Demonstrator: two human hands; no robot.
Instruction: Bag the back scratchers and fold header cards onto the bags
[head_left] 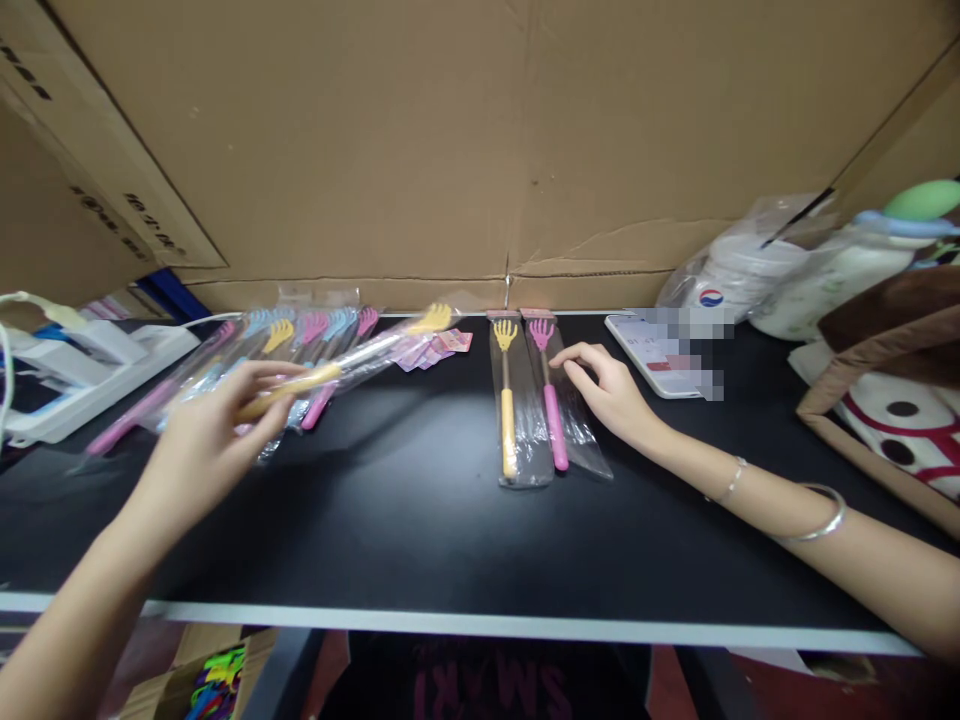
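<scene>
My left hand (217, 420) is closed around the yellow handle of a back scratcher (330, 372) in a clear plastic sleeve, held tilted with its yellow claw pointing right. A pink back scratcher (555, 425) and a yellow back scratcher (508, 425), both sleeved, lie side by side in the middle of the table. My right hand (611, 395) is just right of the pink one, fingers bent and slightly apart, nothing visible in them. Whether its fingertips touch the plastic cannot be told. Several more sleeved back scratchers (319, 400) lie behind my left hand.
Small printed cards (431, 350) lie near the back of the black table (420, 540). At left is a white power strip (112, 375). A phone (652, 355), a bagged cup (742, 270), a bottle (825, 275) and a brown bag (870, 340) stand right. Cardboard (450, 150) walls the back.
</scene>
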